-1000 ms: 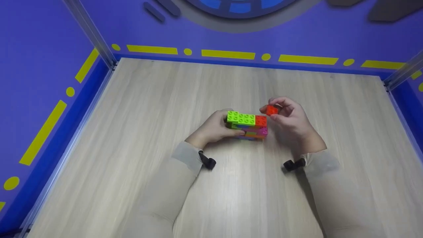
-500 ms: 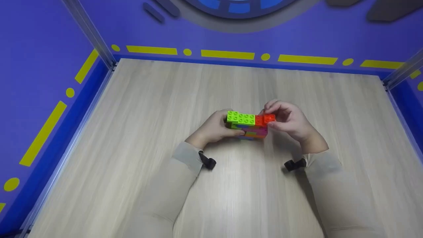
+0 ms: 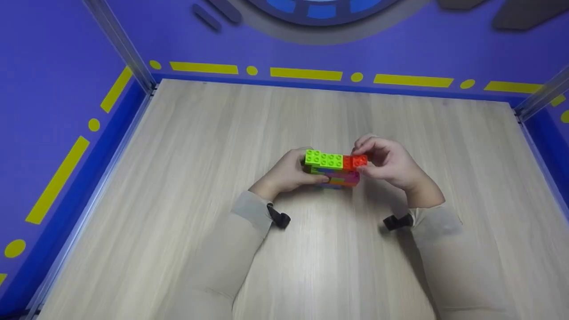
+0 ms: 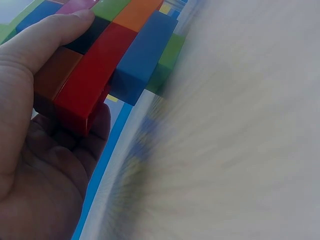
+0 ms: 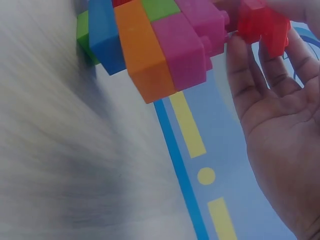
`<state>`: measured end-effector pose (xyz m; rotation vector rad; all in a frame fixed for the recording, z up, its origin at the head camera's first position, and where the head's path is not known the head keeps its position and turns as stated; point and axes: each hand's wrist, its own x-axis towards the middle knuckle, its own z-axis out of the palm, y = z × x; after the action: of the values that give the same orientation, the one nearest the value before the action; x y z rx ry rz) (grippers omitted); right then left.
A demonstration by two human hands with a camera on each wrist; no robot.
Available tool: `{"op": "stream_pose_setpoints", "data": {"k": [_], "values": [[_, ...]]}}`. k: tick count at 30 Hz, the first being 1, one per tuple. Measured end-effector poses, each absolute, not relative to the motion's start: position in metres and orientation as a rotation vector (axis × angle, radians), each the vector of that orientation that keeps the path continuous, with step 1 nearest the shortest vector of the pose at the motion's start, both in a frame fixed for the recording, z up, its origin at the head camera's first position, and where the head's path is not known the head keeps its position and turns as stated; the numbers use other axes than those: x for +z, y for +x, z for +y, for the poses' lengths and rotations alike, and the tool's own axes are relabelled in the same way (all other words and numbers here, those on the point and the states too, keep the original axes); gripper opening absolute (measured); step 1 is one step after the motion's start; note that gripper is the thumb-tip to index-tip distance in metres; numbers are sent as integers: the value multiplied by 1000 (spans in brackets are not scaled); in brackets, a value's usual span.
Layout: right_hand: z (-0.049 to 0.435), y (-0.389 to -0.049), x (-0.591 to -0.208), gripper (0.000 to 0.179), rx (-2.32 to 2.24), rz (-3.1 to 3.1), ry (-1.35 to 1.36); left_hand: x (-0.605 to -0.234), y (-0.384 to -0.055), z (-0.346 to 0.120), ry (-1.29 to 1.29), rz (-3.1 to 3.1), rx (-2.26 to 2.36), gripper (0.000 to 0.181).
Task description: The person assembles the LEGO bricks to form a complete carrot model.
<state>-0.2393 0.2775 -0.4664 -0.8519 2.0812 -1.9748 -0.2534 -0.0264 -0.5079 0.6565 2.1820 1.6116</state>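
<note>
A wall of toy building bricks (image 3: pixel 330 160) in several colours stands in the middle of the table, lime green along most of its top. My left hand (image 3: pixel 291 171) grips its left end, the thumb along the near side. In the left wrist view, that thumb lies over dark and brown bricks beside a long red brick (image 4: pixel 95 80). At the wall's right end, my right hand (image 3: pixel 389 162) pinches a small red brick (image 3: pixel 360 161) between thumb and fingers. This brick overlaps the red top brick in the head view. Magenta bricks (image 5: pixel 187 52) with studs lie below it.
The pale wood-grain table (image 3: pixel 213 133) runs back to a blue wall panel (image 3: pixel 311 53) with yellow dashes. Another blue panel (image 3: pixel 49 111) borders it on the left. Black wrist cameras (image 3: pixel 280 218) are strapped at both sleeves.
The right hand has brought the small red brick down and left, from beside the wall of bricks to its top right end. The left hand has kept its grip in place.
</note>
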Motion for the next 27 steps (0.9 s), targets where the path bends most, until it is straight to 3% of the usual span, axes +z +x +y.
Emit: {"op": "stream_pose_setpoints", "data": {"k": [27], "values": [[277,-240,-470,30,-1934,2176,-764,-507,-253,-26,653,2166,1628,46]]}}
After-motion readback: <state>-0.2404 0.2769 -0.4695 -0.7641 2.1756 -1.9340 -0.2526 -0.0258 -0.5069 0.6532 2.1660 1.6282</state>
